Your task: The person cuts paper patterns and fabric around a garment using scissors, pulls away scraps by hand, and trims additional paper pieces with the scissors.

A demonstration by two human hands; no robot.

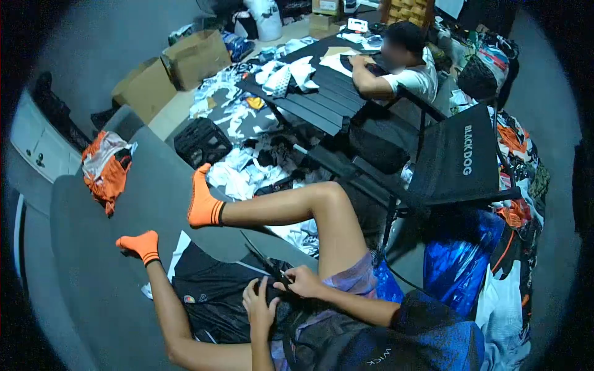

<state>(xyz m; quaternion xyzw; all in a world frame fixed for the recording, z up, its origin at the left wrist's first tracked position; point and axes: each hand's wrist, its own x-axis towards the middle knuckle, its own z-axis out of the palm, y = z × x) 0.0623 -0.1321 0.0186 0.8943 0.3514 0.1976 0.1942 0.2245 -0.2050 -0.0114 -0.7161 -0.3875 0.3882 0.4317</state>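
Across my lap lies a black garment (213,303) with white piping and a small round orange-and-white badge. My left hand (260,303) is on it with bent fingers, gripping a fold of the dark cloth. Close beside it, my right hand (301,282) is closed around the handles of a pair of scissors (265,260). The long blades point up and away, over the garment. Fine detail between the two hands is too dark to make out.
I sit on a grey sofa (80,247); an orange-and-white garment (108,167) lies there. A black folding chair (455,154) and dark slatted table (322,96) stand ahead, with a co-worker (405,68) seated there. Cardboard boxes (197,59), cloth scraps and a blue bag (461,260) surround them.
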